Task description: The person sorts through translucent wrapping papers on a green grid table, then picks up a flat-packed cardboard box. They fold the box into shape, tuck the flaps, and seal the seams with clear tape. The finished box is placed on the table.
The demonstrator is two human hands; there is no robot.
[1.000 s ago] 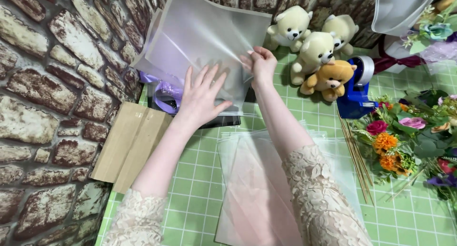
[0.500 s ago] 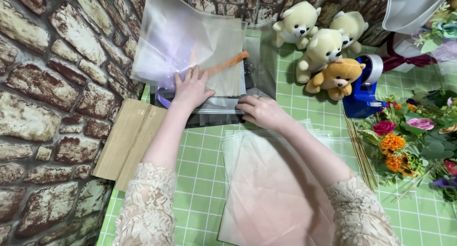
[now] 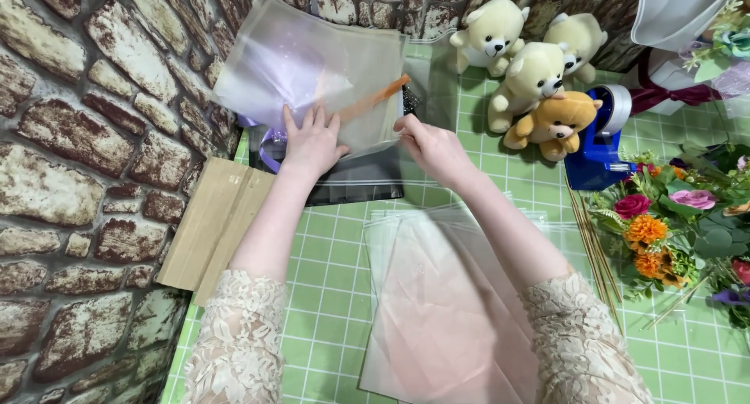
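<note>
Clear plastic sheets (image 3: pixel 312 68), see-through and a bit milky, with a soft purple glow on the left and an orange strip (image 3: pixel 373 99) showing through. Leaning in a stack against the brick wall (image 3: pixel 70 138), lower edge resting on a dark flat box (image 3: pixel 355 184) on the green grid mat (image 3: pixel 328 294). Pressed flat by the left hand (image 3: pixel 312 142), fingers spread wide, not closed around anything. Pinched at the lower right edge by the right hand (image 3: pixel 430 146), thumb and fingers holding the sheet corner. Purple ribbon (image 3: pixel 269 150) peeking out just left of the left hand. Two plain brown cardboard pieces (image 3: pixel 211 224) lying beside the wall, no marks seen on them. Another clear sheet (image 3: pixel 445 310) with a pinkish tint flat on the mat, under the arms. Four small teddy bears (image 3: pixel 531 76) bunched to the right, three cream and one tan. Blue tape holder (image 3: pixel 598 142) next to them. Bunch of flowers (image 3: pixel 672 224), orange, pink and purple, at the far right.
</note>
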